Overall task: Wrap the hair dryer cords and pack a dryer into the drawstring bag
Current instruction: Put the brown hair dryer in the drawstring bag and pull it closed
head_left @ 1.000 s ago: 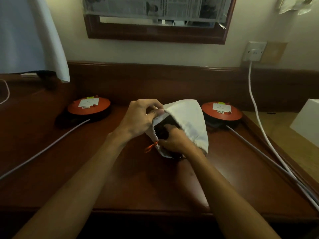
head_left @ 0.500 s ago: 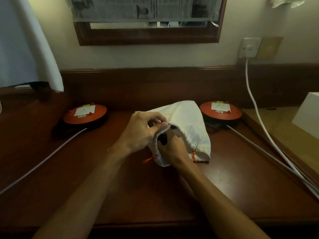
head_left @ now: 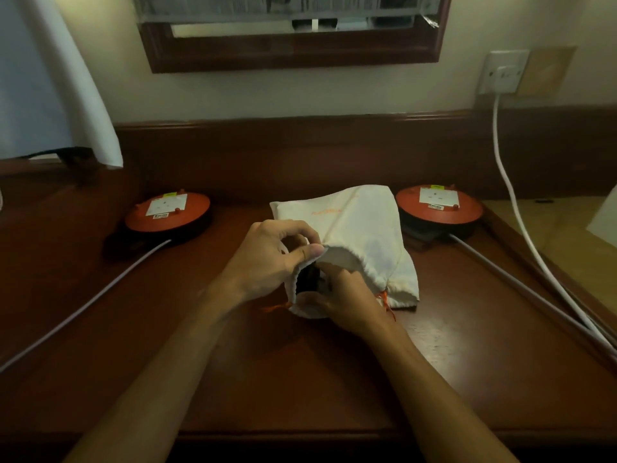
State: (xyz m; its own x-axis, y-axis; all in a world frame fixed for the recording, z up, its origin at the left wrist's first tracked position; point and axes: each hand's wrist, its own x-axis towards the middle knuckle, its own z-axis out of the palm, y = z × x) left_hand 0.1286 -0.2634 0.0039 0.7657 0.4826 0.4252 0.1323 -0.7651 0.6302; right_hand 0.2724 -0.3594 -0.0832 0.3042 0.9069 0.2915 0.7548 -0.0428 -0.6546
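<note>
On the dark wooden desk (head_left: 434,379), both hands worked at the mouth of a white drawstring bag (head_left: 364,235).

The left hand (head_left: 270,259) pinched the upper hem of the bag's opening between thumb and curled fingers, holding it up and apart. The right hand (head_left: 344,299) lay at the lower edge of the mouth with its fingers curled around something dark, the hair dryer (head_left: 309,279), only a small part of which showed inside the opening; the bag's body lay flat behind, toward the wall. Orange drawstring ends (head_left: 275,307) trailed from the hem on either side of the right hand. Two orange-topped cable reels (head_left: 170,212) (head_left: 439,205) sat left and right of the bag, each with a pale cord running off toward the desk's near edges. A white cable (head_left: 510,182) hung from a wall socket (head_left: 504,73) at the right.
</note>
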